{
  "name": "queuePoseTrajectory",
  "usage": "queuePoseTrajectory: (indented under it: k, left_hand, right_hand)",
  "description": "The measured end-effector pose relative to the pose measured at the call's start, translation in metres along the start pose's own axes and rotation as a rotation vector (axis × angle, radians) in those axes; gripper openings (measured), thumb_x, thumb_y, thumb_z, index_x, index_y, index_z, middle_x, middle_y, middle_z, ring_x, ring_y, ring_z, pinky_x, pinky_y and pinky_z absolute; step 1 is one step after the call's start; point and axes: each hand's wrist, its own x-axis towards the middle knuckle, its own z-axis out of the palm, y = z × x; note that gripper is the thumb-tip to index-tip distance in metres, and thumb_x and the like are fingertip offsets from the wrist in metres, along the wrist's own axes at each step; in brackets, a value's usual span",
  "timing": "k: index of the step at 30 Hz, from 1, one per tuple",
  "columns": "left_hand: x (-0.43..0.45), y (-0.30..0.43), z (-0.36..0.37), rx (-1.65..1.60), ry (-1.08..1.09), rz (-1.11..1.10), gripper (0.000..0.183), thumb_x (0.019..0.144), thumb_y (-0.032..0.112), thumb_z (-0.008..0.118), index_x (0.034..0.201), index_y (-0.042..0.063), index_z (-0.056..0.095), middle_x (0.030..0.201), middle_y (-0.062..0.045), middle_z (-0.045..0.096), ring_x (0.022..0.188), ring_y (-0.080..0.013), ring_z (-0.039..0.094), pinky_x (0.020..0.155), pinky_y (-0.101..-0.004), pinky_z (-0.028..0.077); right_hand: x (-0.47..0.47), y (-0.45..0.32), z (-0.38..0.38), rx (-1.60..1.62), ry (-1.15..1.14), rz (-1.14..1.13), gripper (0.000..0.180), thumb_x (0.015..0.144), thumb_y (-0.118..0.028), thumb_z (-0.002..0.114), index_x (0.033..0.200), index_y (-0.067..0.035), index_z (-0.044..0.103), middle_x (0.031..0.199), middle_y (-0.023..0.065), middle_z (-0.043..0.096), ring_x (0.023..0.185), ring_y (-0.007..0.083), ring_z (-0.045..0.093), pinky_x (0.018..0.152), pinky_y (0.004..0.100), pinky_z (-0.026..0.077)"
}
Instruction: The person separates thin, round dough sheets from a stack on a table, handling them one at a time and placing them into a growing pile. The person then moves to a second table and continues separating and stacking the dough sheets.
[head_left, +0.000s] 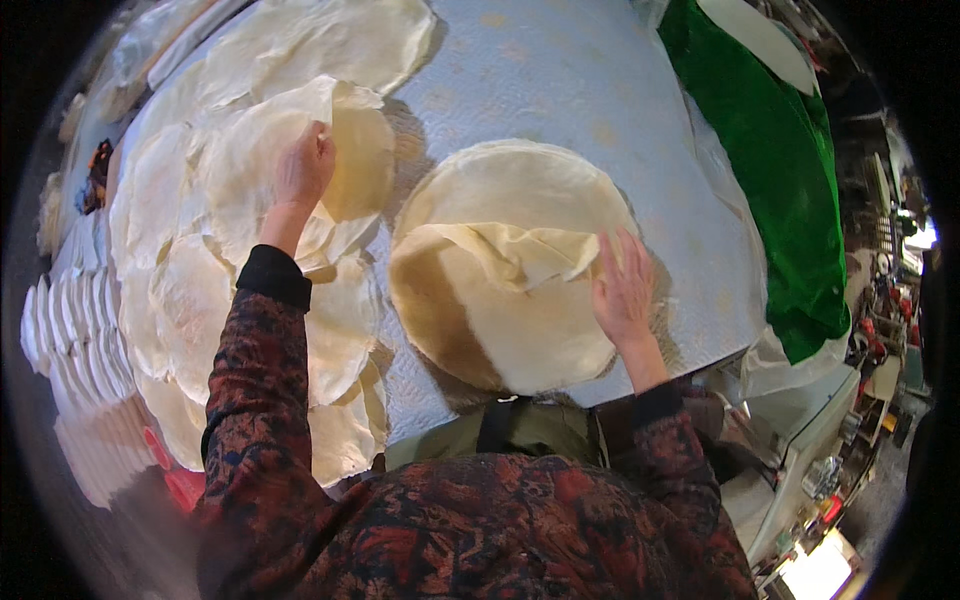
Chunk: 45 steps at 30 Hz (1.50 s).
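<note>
My left hand (304, 169) pinches the edge of a thin, pale round flatbread sheet (360, 161), raised above a spread of overlapping sheets on the left. Below it, more round sheets (191, 300) overlap loosely. In front of me lies a neat round stack of the same sheets (547, 330). Its top sheet (517, 251) is partly folded, with a wrinkled edge running across the middle. My right hand (626, 285) rests on the stack's right edge, touching the end of that fold with fingers extended. Shadow covers the stack's lower left.
A pale blue quilted cover (525, 67) lies under the sheets. Green cloth (772, 172) with clear plastic runs along the right side. White folded stacks (79, 330) and a red object (180, 480) sit at left. Cluttered items (877, 330) fill the far right.
</note>
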Motion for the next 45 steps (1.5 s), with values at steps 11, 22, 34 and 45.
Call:
queuePoseTrajectory:
  k: [11, 22, 34, 45]
  left_hand:
    - [-0.176, 0.192, 0.032, -0.86, -0.474, 0.134, 0.011, 0.083, 0.011, 0.063, 0.089, 0.002, 0.066, 0.076, -0.005, 0.063, 0.067, -0.0129, 0.058, 0.059, -0.0221, 0.045]
    - [-0.238, 0.206, 0.029, -1.981, -0.518, -1.033, 0.086, 0.079, 0.071, 0.044, 0.132, 0.004, 0.036, 0.129, -0.015, 0.048, 0.12, -0.0285, 0.044, 0.101, -0.0429, 0.034]
    - [-0.232, 0.171, -0.034, -1.85, 0.041, -0.794, 0.035, 0.092, 0.019, 0.042, 0.117, -0.004, 0.051, 0.11, -0.014, 0.061, 0.098, -0.0246, 0.059, 0.09, -0.0375, 0.045]
    - [-0.234, 0.099, -0.284, -1.494, 0.56, -0.302, 0.027, 0.093, 0.029, 0.05, 0.104, 0.005, 0.056, 0.092, -0.006, 0.062, 0.084, -0.0172, 0.061, 0.075, -0.0313, 0.052]
  right_hand:
    - [0.039, 0.019, 0.004, 0.45, 0.11, 0.352, 0.013, 0.077, -0.014, 0.061, 0.089, -0.011, 0.061, 0.071, 0.0127, 0.064, 0.065, 0.0318, 0.062, 0.059, 0.0402, 0.048]
    - [-0.037, -0.107, -0.049, 0.776, -0.044, -0.342, 0.021, 0.068, -0.011, 0.063, 0.088, -0.009, 0.057, 0.071, 0.0073, 0.06, 0.063, 0.0275, 0.059, 0.053, 0.0387, 0.045]
    - [-0.048, -0.137, -0.11, 0.91, -0.132, -0.637, 0.04, 0.054, 0.003, 0.065, 0.093, -0.005, 0.061, 0.069, 0.0114, 0.058, 0.059, 0.0304, 0.056, 0.053, 0.0375, 0.044]
    - [0.03, -0.27, -0.16, 1.2, 0.112, -0.785, 0.021, 0.071, 0.001, 0.066, 0.089, -0.008, 0.064, 0.078, 0.0065, 0.065, 0.068, 0.0171, 0.063, 0.061, 0.0276, 0.049]
